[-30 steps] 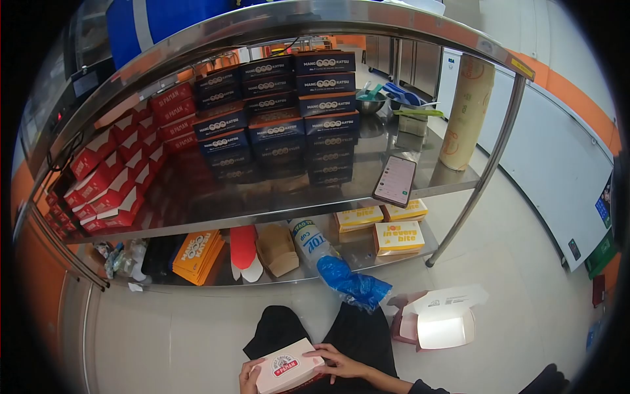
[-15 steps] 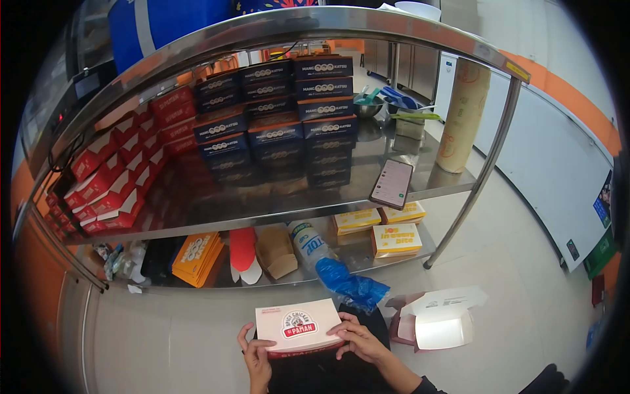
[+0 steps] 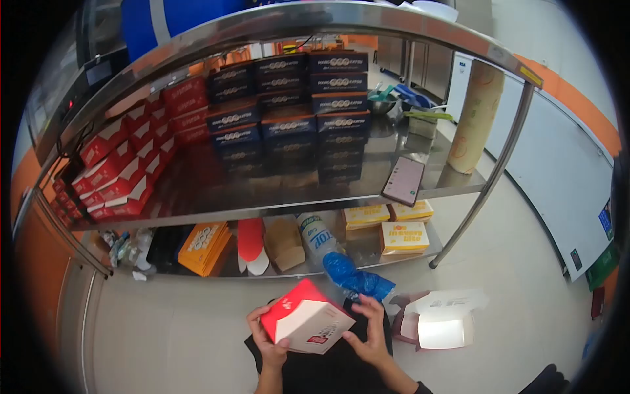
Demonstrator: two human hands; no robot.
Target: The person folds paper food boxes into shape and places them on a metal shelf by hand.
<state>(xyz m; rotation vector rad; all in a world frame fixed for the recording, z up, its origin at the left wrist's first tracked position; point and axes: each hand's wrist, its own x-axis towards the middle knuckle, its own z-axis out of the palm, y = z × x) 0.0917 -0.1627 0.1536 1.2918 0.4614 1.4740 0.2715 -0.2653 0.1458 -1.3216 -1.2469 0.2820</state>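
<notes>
A red and cream folded food box [image 3: 308, 323] is tilted above my lap, its red side turned up to the left and its printed top facing me. My left hand [image 3: 268, 338] grips its left end, thumb on the cream face. My right hand [image 3: 371, 336] is at the box's right corner with fingers spread; the thumb lies near or against the edge, and whether it touches I cannot tell. On the floor to the right lies another food box [image 3: 446, 328] with its lid open.
A steel shelf rack [image 3: 289, 207] stands ahead, holding stacked red boxes [image 3: 118, 167], dark blue boxes [image 3: 289, 125] and a phone [image 3: 403, 180]. Its lower level carries yellow boxes [image 3: 403, 238], orange flat cartons [image 3: 202, 248] and a cup sleeve with blue plastic [image 3: 361, 276]. A white freezer [image 3: 558, 177] is at right.
The box has turned and tipped, from lying level with its top up to showing its red side. My right hand has loosened from its right end and spread its fingers.
</notes>
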